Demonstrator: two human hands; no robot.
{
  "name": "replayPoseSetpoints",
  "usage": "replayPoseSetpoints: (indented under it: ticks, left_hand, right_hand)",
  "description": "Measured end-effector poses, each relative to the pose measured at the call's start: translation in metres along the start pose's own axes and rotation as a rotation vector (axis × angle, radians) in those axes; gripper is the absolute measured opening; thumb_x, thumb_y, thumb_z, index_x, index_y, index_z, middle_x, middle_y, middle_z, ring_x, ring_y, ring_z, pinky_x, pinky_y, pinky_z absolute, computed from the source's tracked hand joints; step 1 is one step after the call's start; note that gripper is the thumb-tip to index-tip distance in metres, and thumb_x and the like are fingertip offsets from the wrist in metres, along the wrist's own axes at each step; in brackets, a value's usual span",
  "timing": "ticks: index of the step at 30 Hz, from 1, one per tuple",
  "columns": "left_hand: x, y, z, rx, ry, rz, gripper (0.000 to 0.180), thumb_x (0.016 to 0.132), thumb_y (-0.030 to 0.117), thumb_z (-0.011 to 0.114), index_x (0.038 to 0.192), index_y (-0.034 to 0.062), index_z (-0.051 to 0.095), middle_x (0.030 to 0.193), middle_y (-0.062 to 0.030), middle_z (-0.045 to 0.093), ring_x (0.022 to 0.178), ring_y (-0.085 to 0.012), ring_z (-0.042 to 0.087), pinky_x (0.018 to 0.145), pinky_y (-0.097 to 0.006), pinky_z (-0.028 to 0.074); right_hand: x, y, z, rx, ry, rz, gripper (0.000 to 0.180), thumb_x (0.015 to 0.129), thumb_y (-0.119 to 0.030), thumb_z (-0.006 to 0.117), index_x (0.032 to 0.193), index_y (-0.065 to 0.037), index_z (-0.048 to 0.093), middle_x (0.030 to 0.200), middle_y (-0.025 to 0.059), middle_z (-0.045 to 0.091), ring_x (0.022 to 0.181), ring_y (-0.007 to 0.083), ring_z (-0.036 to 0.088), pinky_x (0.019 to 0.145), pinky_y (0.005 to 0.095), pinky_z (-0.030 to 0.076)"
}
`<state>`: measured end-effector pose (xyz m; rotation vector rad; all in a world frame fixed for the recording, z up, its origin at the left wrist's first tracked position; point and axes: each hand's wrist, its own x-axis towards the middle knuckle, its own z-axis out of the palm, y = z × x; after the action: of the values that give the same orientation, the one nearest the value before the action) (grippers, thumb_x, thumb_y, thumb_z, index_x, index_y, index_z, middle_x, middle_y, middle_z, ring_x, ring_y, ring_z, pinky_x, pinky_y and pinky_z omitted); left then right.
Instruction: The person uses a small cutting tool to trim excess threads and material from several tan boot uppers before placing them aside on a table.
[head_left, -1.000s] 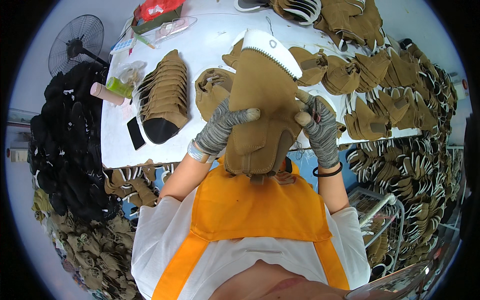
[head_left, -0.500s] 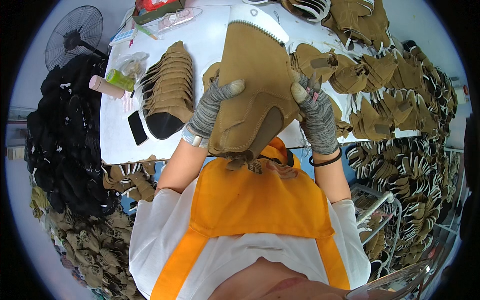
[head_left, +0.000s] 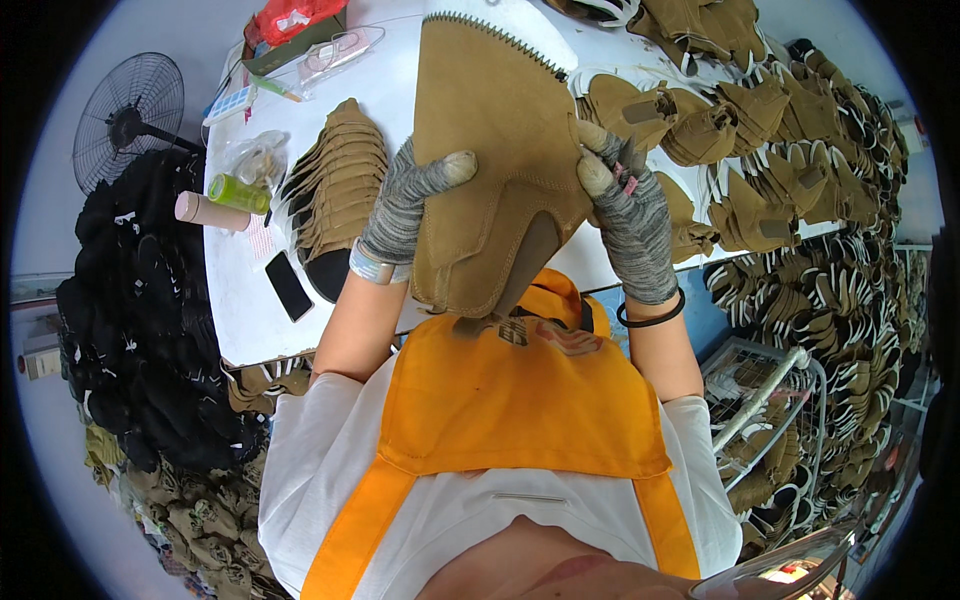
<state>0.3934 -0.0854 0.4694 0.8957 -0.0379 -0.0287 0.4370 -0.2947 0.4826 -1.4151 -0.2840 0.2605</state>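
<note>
A brown boot upper [head_left: 480,150] with a toothed top edge, white lining and a darker gusset is held up before my chest. My left hand [head_left: 408,205], in a grey knit glove, grips its left side, thumb on the front and fingers hidden behind. My right hand [head_left: 632,222], gloved alike, pinches the right edge with its thumb in front. What looks like a pair of small thread snips [head_left: 627,158] with pink wrapping is tucked in my right fingers. The upper's lower end hangs against my orange apron [head_left: 520,400].
On the white table [head_left: 250,335] lie a stack of brown uppers [head_left: 345,185], a phone [head_left: 289,286], a pink bottle [head_left: 211,211] and a green bottle [head_left: 239,193]. More uppers [head_left: 755,205] fill its right side. A wire cart [head_left: 765,400] stands right; a fan [head_left: 125,125] and black pile [head_left: 150,320] stand left.
The whole view has turned slightly, shifting the table and its surroundings in the picture. The boot upper has moved a little left with my left hand. Both hands keep their hold.
</note>
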Motion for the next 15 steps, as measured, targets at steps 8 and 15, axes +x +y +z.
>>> replayPoseSetpoints:
  ticks: [8,15]
  left_hand:
    - [0.003,0.005,-0.008,-0.017,0.069,0.132,0.063,0.073,0.023,0.073,0.125,-0.0008,0.047,0.113,-0.0122,0.057,0.102,-0.0219,0.057,0.086,-0.033,0.048]
    - [-0.006,0.021,0.018,0.345,0.203,0.240,0.052,0.077,0.022,0.072,0.119,0.0005,0.050,0.105,-0.0082,0.060,0.096,-0.0165,0.058,0.082,-0.030,0.049]
  right_hand:
    - [0.012,-0.002,-0.007,-0.351,0.050,-0.273,0.034,0.080,-0.023,0.071,0.109,-0.007,0.064,0.085,-0.0041,0.060,0.070,0.0062,0.049,0.058,0.0196,0.040]
    - [0.036,-0.032,-0.005,-1.037,-0.280,-0.929,0.036,0.072,-0.009,0.065,0.107,-0.017,0.065,0.089,0.0066,0.059,0.075,0.0245,0.060,0.062,0.0320,0.050]
